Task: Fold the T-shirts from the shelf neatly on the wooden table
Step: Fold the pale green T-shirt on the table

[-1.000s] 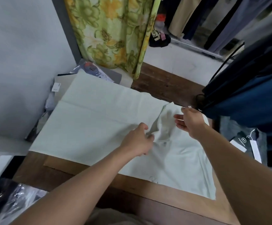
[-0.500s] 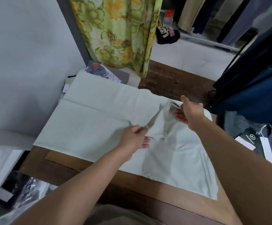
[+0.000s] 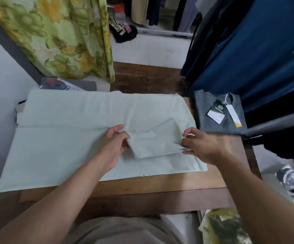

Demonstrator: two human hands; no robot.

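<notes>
1. The folded sleeve flap (image 3: 153, 145), held up between the hands half a second ago, is now down flat. The left fingers (image 3: 124, 138) curl round its left edge, and the right fingers (image 3: 186, 144) pinch its right-hand fold.
2. The left hand (image 3: 112, 147) and right hand (image 3: 204, 148) sit low on the cloth, either side of the flap.
3. The pale mint-green cotton T-shirt (image 3: 63, 138) lies spread across the brown wooden table (image 3: 160, 184). The sleeve looks tucked in, so body folds likely come next.
4. Just right of it, a dark grey folded garment (image 3: 216, 128) carries a black hang tag (image 3: 218, 108) with a round white logo. Its lettering is too small to read. The white tag with a yellow corner (image 3: 233, 115) shows no legible text.
</notes>
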